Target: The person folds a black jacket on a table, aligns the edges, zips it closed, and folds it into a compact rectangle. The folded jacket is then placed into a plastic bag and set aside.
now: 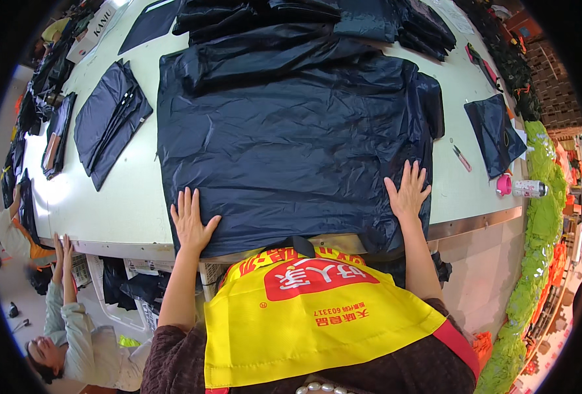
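A large dark navy garment (291,138) of thin shiny fabric lies spread flat on the pale green table (133,197), reaching its near edge. My left hand (190,223) rests flat on the garment's near left corner, fingers apart. At the near right edge of the same garment my right hand (408,190) presses flat, fingers spread. Neither hand grips anything. A yellow apron (304,315) with a red patch covers my front below the table edge.
Folded navy pieces (107,121) lie at the left and a stack (317,20) at the far side. A navy pouch (494,131), a pink tape roll (504,185), a spray can (530,189) and small snips (462,158) sit at the right. Other people (61,315) are at lower left.
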A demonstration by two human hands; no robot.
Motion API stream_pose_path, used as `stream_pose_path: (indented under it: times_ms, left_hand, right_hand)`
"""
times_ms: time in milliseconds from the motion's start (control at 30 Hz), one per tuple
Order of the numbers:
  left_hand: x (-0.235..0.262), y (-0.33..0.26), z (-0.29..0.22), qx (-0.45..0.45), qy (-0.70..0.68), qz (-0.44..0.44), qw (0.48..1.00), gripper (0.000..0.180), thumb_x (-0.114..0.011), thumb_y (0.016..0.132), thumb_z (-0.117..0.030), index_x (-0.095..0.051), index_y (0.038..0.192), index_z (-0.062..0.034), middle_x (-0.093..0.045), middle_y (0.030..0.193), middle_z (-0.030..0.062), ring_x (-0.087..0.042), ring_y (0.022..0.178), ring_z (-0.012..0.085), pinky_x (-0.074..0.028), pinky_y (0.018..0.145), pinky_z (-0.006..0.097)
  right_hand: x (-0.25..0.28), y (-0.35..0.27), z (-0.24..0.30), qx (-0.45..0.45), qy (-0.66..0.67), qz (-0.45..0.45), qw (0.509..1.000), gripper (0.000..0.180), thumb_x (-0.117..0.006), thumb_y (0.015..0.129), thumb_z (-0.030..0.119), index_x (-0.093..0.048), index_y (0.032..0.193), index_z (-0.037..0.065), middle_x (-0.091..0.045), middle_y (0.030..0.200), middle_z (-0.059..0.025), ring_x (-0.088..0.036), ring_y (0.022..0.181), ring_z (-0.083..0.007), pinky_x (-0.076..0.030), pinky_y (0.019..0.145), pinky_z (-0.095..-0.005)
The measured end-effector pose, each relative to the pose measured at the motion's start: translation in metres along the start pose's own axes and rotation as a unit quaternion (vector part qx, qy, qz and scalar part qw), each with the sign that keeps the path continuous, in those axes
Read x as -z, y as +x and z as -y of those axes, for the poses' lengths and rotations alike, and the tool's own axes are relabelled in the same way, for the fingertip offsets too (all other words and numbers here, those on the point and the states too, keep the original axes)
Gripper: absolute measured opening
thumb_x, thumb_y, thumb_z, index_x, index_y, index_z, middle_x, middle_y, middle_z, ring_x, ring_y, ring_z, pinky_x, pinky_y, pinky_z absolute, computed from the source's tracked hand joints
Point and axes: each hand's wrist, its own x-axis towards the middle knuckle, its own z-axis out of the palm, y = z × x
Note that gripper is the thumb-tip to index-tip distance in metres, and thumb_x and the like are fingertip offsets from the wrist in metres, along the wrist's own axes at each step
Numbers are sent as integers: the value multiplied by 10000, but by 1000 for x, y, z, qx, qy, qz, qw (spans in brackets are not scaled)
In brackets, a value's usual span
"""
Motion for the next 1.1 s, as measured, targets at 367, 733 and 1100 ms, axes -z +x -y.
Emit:
stream_pose_path:
  times_ms: [367,733,1100]
  left_hand:
    - [20,6,-89,-223,-27,87,971,909,-622,701,-640,-352,1402,-128,-249,1476,177,-173,1382,355,-112,1036,638]
    - [33,33,-182,-395,-222,41,890,703,-637,777,-468,-436,1329,-82,-395,1383,183,-334,1315,335,-226,1025,574]
    - [-15,40,-277,-611,-170,83,769,638,-543,826,-523,-431,1361,-193,-320,1454,137,-250,1372,280,-156,1079,553]
  right_hand:
    - [17,-74,52,90,44,8,995,786,-538,809,580,-363,1384,74,-270,1453,-229,-211,1337,-451,-162,1009,-657]
    - [-42,-189,-46,-420,638,-260,590,404,-489,910,334,-545,1125,-4,-558,1163,-133,-534,1059,-231,-405,937,-329]
    - [-54,-180,-29,-408,870,-231,151,267,-528,882,222,-583,1059,29,-615,1062,-105,-601,917,-248,-498,785,-329]
